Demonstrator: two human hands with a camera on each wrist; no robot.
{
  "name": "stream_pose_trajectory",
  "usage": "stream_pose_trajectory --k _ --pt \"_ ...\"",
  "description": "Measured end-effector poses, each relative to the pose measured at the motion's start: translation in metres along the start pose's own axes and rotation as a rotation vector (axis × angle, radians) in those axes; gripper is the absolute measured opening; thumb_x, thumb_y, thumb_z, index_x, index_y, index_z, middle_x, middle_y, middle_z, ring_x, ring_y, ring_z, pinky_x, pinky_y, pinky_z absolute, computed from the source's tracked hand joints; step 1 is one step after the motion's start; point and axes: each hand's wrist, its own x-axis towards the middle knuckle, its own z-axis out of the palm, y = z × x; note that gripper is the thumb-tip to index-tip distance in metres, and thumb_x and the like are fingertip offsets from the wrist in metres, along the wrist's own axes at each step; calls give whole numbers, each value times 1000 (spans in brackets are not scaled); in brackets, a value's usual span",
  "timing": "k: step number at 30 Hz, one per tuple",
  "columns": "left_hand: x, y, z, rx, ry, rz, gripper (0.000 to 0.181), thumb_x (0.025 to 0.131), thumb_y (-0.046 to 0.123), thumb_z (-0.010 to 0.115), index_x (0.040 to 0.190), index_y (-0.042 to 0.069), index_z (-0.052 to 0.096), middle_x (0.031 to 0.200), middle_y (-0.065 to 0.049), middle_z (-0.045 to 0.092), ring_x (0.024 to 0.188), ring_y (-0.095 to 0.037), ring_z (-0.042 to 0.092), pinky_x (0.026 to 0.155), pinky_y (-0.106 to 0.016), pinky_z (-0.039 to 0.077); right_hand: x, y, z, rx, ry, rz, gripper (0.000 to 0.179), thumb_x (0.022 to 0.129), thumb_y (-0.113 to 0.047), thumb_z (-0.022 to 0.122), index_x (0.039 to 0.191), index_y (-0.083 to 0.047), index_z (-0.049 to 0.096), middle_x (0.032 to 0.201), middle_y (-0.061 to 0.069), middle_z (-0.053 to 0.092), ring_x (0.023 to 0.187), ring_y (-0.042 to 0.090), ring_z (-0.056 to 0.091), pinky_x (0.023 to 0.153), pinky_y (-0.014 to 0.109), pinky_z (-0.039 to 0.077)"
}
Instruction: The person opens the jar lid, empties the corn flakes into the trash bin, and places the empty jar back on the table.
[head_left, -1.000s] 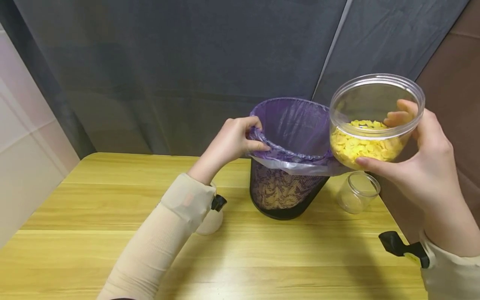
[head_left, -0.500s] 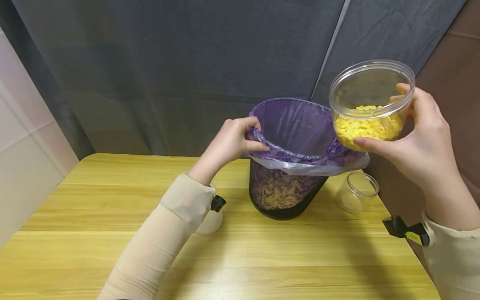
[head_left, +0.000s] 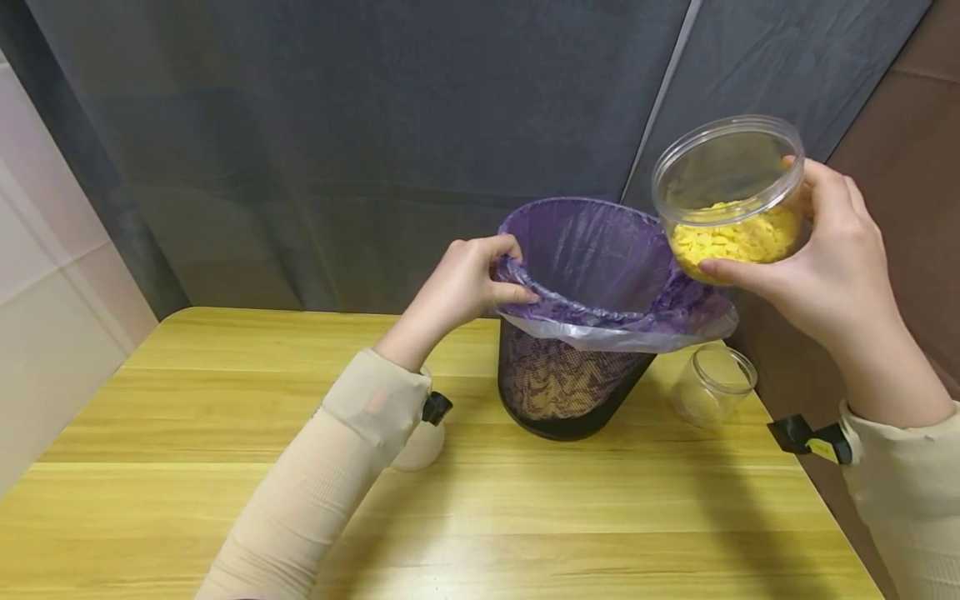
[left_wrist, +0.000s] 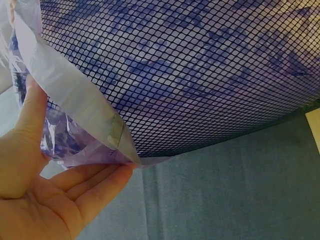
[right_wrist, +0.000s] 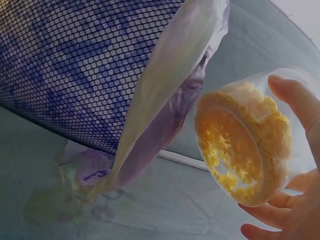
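A black mesh wastebasket [head_left: 573,387] stands on the table, lined with a purple trash bag [head_left: 592,250] folded over its rim. My left hand [head_left: 472,275] grips the bag and rim at the left side, thumb outside nearest me. In the left wrist view its fingers [left_wrist: 102,190] lie against the bag's pale hem. My right hand [head_left: 840,250] holds a clear plastic jar [head_left: 727,171] without a lid, tilted toward the wastebasket and beside its right rim. Yellow flakes [head_left: 738,237] fill the jar's lower part; through its base they show in the right wrist view.
A second clear jar [head_left: 712,387], lidless, stands right of the wastebasket near the table's right edge. Partly behind the left forearm is a pale round object [head_left: 420,446]. Grey curtain [head_left: 337,150] hangs behind the wooden table [head_left: 247,383].
My right hand has raised the jar, moved it a little left and tipped it more toward the wastebasket; the flakes have shifted inside. The left hand keeps its place on the rim.
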Motion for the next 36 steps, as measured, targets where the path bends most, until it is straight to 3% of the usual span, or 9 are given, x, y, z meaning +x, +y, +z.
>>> stream_pose_trajectory --k 11,22,27,36 --pt "-2 -2 1 -9 20 4 35 70 28 86 82 12 58 60 0 40 59 -13 37 54 -29 31 9 5 5 -40 -6 -16 105 55 -25 94 144 -17 39 131 14 44 120 34 40 97 55 29" --pt "-2 -3 2 -7 30 10 35 70 27 87 82 12 58 60 0 40 59 -13 37 53 -29 31 23 1 10 -110 -26 -40 107 56 -30 92 146 -19 35 133 18 42 114 48 43 91 64 30" --pt "-2 -3 2 -8 32 10 35 70 27 86 83 12 58 60 0 40 58 -13 37 53 -28 31 25 2 12 -140 -29 -72 109 56 -27 93 147 -16 33 136 21 40 113 53 41 93 64 28" --pt "-2 -3 1 -15 29 6 34 70 27 86 82 12 58 60 0 41 58 -13 37 53 -29 31 28 9 16 -215 14 -209 112 53 -24 94 146 -8 33 133 26 42 120 44 40 102 58 23"
